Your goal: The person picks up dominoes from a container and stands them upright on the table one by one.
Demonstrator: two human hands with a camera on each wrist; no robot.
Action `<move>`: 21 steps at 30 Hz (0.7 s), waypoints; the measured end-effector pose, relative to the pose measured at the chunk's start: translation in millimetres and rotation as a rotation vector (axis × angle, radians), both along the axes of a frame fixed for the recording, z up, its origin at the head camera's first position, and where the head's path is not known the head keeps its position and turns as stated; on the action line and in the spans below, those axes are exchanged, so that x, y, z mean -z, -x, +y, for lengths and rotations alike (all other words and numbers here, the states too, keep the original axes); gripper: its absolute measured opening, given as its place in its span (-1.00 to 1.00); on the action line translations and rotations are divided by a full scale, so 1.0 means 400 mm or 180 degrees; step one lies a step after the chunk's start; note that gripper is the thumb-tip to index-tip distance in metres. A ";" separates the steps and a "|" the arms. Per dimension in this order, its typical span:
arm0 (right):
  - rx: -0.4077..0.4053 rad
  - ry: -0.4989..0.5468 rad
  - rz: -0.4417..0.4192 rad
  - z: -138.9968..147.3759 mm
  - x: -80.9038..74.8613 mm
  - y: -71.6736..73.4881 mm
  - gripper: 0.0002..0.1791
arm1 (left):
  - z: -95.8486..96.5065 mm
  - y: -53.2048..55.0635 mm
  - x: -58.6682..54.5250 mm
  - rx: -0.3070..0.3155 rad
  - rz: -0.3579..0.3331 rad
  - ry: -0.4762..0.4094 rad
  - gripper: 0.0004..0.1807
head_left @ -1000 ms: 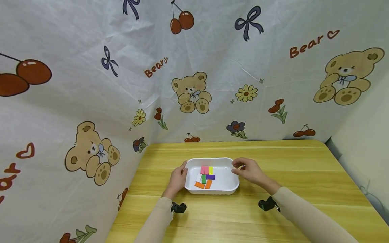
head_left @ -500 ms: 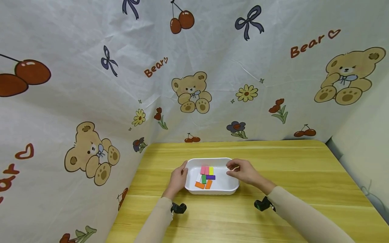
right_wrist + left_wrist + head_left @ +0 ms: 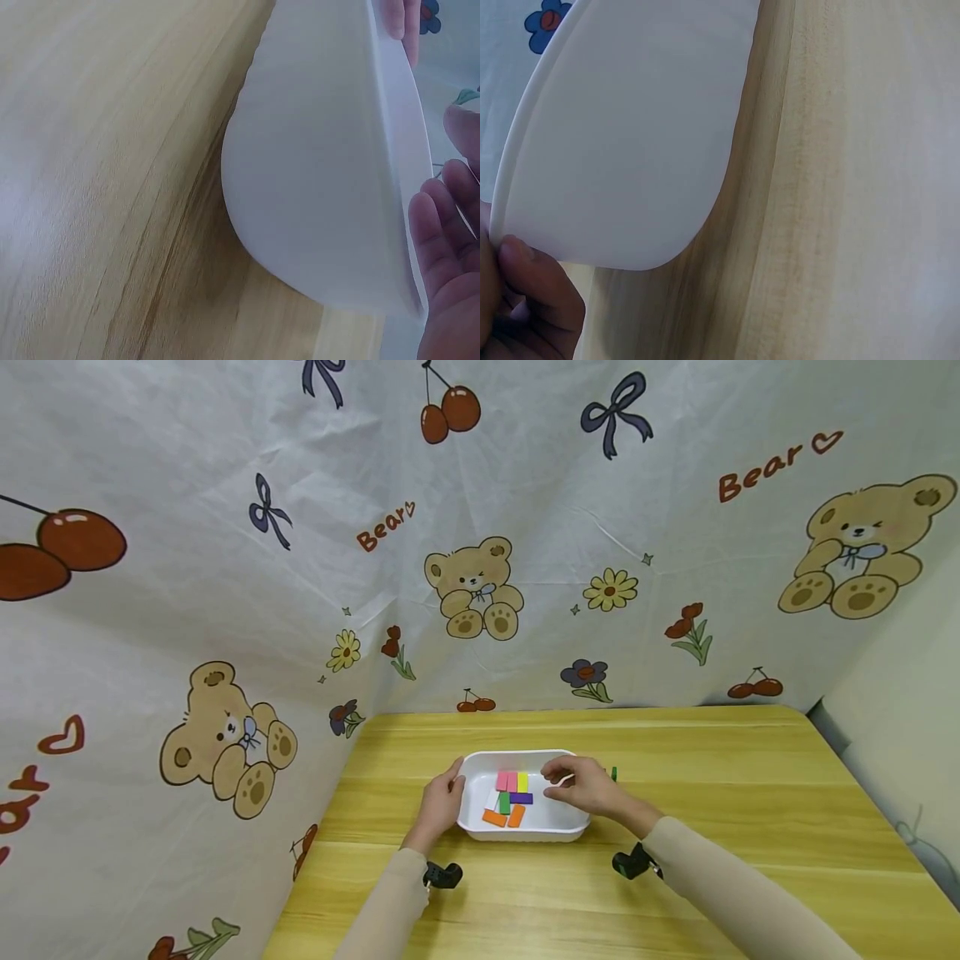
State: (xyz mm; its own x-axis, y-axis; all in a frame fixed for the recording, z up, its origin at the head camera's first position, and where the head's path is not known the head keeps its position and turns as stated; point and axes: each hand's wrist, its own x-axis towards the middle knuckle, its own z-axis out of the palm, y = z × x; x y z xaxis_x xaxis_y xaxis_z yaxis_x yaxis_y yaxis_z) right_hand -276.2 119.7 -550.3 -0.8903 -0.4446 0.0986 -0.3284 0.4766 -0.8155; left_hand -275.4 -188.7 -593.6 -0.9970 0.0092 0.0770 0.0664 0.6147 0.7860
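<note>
"Bear-print cloth [image 3: 540, 527] backs the wood-grain table [image 3: 525, 902]; what are your fingers doing?"
"My left hand [image 3: 438, 800] pinches the white tray [image 3: 525, 836] by its rim; my right hand [image 3: 585, 784] curves loosely, thumb apart, over the opposite end."
"Its long axis?"
"Sideways, left fingers to right; coloured blocks [image 3: 504, 803] lie inside between them, the purple block [image 3: 521, 798] sideways too."

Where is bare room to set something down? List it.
Bare table: in front of the tray, between the wrist cameras; behind the tray, up to the cloth. Crowded: the tray's left side, with blocks; its right end, under the right hand.
</note>
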 end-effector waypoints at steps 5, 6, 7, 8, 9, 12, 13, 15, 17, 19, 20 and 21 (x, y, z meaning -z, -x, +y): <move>-0.0142 -0.0017 0.0072 -0.021 0.005 0.007 -0.69 | -0.001 0.001 0.000 -0.0022 -0.0010 0.0043 -0.50; -0.0151 -0.0024 0.0067 -0.025 0.005 0.008 -0.68 | -0.001 0.000 -0.001 -0.0025 -0.0015 0.0052 -0.50; -0.0158 -0.0023 0.0041 -0.028 0.005 0.010 -0.68 | -0.001 0.000 -0.001 -0.0028 -0.0023 0.0053 -0.50; -0.0164 -0.0012 0.0016 -0.032 0.005 0.011 -0.67 | -0.001 0.000 -0.001 -0.0030 -0.0025 0.0056 -0.50; -0.0176 0.0004 0.0003 -0.035 0.005 0.013 -0.68 | -0.001 0.000 -0.001 -0.0027 -0.0038 0.0055 -0.50; -0.0225 0.0026 0.0035 -0.044 0.009 0.017 -0.68 | -0.001 0.000 0.000 -0.0030 -0.0017 0.0056 -0.50; -0.0244 0.0041 0.0041 -0.047 0.011 0.018 -0.68 | 0.000 0.000 0.000 -0.0029 -0.0023 0.0053 -0.50; -0.0273 0.0035 0.0094 -0.054 0.015 0.019 -0.67 | 0.000 -0.001 -0.001 -0.0027 -0.0018 0.0046 -0.50; -0.0296 0.0026 0.0109 -0.062 0.020 0.020 -0.66 | 0.002 -0.002 -0.002 -0.0029 0.0008 0.0052 -0.51; -0.0304 0.0011 0.0093 -0.070 0.022 0.020 -0.66 | 0.004 -0.002 -0.003 -0.0031 0.0017 0.0058 -0.51; -0.0305 0.0000 0.0084 -0.074 0.023 0.020 -0.66 | 0.005 -0.003 -0.004 -0.0032 0.0024 0.0056 -0.51; -0.0307 -0.0002 0.0073 -0.077 0.025 0.020 -0.66 | 0.006 -0.002 -0.004 -0.0028 0.0031 0.0063 -0.51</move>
